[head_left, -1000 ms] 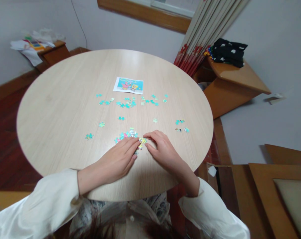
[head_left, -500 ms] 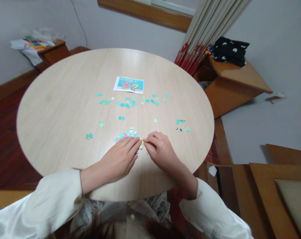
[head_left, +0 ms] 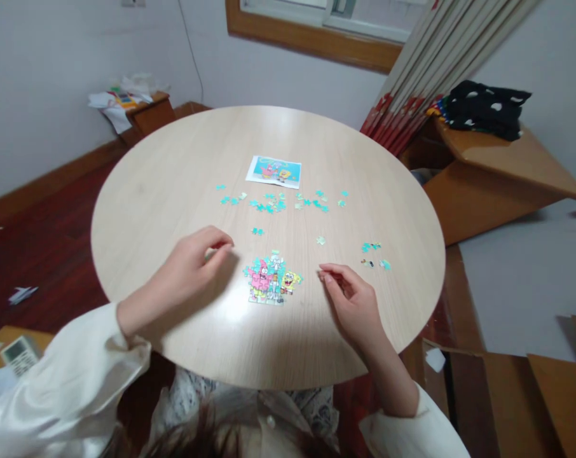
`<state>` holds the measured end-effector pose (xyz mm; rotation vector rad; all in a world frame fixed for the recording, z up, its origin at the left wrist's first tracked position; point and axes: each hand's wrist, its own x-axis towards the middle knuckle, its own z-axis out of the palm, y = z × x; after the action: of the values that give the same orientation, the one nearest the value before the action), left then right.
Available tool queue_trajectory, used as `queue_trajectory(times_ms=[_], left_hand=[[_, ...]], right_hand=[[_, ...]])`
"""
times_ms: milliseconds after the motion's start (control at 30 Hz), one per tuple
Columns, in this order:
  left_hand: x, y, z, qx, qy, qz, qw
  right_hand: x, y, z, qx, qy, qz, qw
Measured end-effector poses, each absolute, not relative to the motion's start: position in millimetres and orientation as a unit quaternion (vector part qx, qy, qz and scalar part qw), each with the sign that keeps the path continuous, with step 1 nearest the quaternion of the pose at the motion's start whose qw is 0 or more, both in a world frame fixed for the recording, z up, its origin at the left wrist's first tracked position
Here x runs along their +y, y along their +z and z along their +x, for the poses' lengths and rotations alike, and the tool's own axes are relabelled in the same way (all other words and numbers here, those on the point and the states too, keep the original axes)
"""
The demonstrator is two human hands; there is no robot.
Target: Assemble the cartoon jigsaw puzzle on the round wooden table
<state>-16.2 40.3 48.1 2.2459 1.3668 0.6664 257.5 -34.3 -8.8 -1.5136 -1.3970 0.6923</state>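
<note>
A partly joined jigsaw puzzle point(head_left: 269, 280) lies on the table, showing a pink starfish, a grey-green figure and a yellow sponge character. To its left, my left hand point(head_left: 185, 264) hovers with fingers bent and a gap between thumb and forefinger; a bit of green shows in that gap, apparently a puzzle piece on the table. My right hand point(head_left: 352, 299) is to the right of the puzzle, loosely curled, thumb close to the forefinger, with nothing visible held. Loose turquoise pieces point(head_left: 269, 207) are scattered beyond, and a single pale green piece point(head_left: 320, 240) lies closer.
Behind the loose pieces is a printed reference picture point(head_left: 276, 173) on the round wooden table point(head_left: 159, 178). More puzzle pieces point(head_left: 386, 264) lie at the right. A wooden cabinet point(head_left: 498, 184) with dark cloth point(head_left: 486, 108) stands beyond the table's right edge, near a curtain point(head_left: 426, 83).
Both hands have come away from the joined puzzle, the left going left and the right going right, so the puzzle shows whole. The camera view has shifted, moving the table rightward in the picture.
</note>
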Motion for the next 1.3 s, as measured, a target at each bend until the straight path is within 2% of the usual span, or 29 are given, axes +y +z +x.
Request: queue_trajectory(times_ms=[100,233,467,833,967,1067,1200,1300], left_hand=[[55,50,-57,0.571,0.182,0.774,0.205],[60,35,-82,0.584,0.125,0.765,0.242],[61,15,-74,0.535,0.111,0.797,0.257],[56,20,-69,0.492,0.143,0.812,0.280],[48,39,-48,0.474,0.181,0.795,0.332],[40,48,-20,0.441,0.195,0.749,0.454],[29,43,23,0.378,0.186,0.698,0.579],[24,33,44,0.344,0.207,0.681,0.612]], right_hand=[[-34,-7,256,-0.567,0.286,-0.617,0.466],[-33,-6,256,-0.564,0.285,-0.622,0.463],[-33,-8,256,-0.557,0.296,-0.621,0.466],[-33,-9,256,-0.555,0.308,-0.610,0.474],[-33,-3,252,-0.562,0.290,-0.611,0.475],[-35,9,240,-0.595,0.278,-0.593,0.466],[-38,21,222,-0.665,0.305,-0.531,0.428],[-40,22,217,-0.672,0.344,-0.518,0.402]])
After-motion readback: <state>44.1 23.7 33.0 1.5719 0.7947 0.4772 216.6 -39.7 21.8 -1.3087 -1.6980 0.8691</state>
